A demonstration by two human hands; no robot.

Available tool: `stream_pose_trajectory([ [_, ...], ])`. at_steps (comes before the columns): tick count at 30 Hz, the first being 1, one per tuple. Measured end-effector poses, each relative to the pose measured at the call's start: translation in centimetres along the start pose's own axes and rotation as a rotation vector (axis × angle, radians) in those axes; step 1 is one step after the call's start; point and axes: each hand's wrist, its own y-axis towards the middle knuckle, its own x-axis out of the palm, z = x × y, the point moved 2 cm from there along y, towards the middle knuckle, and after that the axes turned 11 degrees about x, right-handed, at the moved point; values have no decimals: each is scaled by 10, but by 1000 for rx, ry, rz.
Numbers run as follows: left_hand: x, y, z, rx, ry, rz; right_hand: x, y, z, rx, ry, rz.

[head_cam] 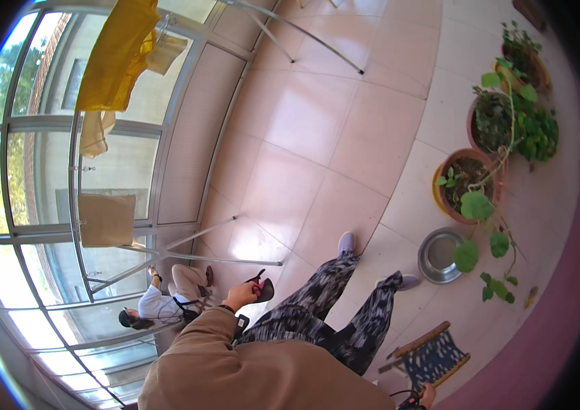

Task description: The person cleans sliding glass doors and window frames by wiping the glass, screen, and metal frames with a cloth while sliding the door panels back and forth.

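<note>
My left hand (242,294) is closed on a small black and red item (266,290), in front of my body on the left; its exact kind is unclear. Low on the right, at the picture's bottom rim, my right hand (427,395) is partly visible. It is against the lower end of a small folding stool (430,359) with wooden bars and a dark blue patterned fabric seat. Whether the fingers grip the stool cannot be made out. A black cable and a dark thing lie by that wrist.
A metal drying rack (167,253) with a tan cloth (107,220) and a yellow cloth (115,61) stands left, by windows. Beside it a person (159,307) in a white top bends or crouches. A metal bowl (442,256) and potted plants (469,184) stand on the tiled floor, right.
</note>
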Motion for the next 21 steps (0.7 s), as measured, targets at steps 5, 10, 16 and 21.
stream_pose_trajectory([
  [5,11,40,-38,-64,-159,24,40,-21,44,-219,-499,-105],
  [10,22,105,-73,-57,-437,5,94,-167,19,-276,-862,16],
  [16,-30,159,-70,97,-762,34,144,-246,13,-286,-1109,112],
  [21,-27,185,-85,183,-826,52,164,-306,-3,-210,-1244,197],
])
